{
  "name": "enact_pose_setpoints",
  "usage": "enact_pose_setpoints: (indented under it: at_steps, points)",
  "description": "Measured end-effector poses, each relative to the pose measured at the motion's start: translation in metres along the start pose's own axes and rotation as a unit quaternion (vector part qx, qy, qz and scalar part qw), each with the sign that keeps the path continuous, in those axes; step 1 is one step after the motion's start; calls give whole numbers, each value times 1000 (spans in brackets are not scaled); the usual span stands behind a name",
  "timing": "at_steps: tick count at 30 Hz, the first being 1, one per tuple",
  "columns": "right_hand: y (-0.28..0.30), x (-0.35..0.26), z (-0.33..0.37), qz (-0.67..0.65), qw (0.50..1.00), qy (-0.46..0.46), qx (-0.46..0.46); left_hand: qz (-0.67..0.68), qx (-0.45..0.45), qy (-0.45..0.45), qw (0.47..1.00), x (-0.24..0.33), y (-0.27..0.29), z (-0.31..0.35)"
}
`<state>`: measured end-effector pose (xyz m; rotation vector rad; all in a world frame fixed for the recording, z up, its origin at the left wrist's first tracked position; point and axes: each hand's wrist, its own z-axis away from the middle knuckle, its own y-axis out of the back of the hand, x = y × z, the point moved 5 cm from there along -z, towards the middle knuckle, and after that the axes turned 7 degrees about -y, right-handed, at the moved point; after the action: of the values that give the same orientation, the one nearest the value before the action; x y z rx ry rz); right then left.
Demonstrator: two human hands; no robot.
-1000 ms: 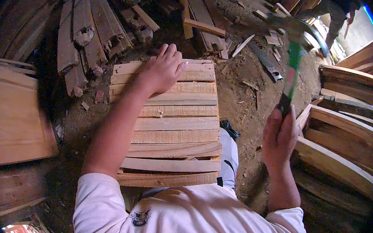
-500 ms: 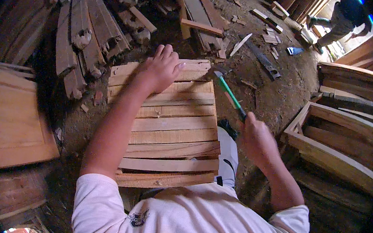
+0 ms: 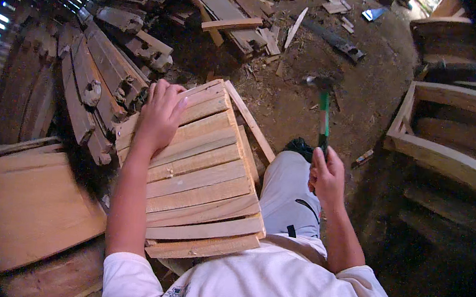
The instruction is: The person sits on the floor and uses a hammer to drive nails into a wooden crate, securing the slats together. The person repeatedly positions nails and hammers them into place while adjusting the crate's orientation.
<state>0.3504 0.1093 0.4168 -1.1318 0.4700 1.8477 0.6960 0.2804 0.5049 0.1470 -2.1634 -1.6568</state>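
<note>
Lying palm-down on a slatted crate (image 3: 200, 179), left grip (image 3: 162, 117), closure unclear, right grip (image 3: 328, 177) wrapped round a hammer (image 3: 324, 114)

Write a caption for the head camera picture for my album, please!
The left hand rests on a slatted wooden crate while the right hand grips a green-handled hammer.

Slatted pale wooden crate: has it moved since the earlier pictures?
Yes, the slatted pale wooden crate has turned, its far end swinging left toward the brown wooden beams.
</note>
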Motion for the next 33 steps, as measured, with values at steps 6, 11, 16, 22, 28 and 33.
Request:
enact_pose_setpoints:
  at_steps: [6, 11, 16, 22, 28, 33]
  points:
    - [47, 103, -78, 127, 990, -48, 34, -15, -37, 21, 999, 11, -1, -7]
    - [127, 152, -150, 444, 864, 54, 230, -19, -18, 21, 999, 11, 2, -7]
    - [223, 229, -203, 635, 691, 22, 345, 101, 95, 92, 986, -11, -2, 12]
    - [242, 288, -223, 682, 607, 95, 398, -133, 22, -30, 990, 26, 22, -1]
    - [247, 300, -228, 619, 644, 143, 426, -117, -38, 47, 991, 97, 21, -40]
    - [245, 301, -227, 630, 643, 132, 415, -77, -136, 39, 987, 137, -1, -56]
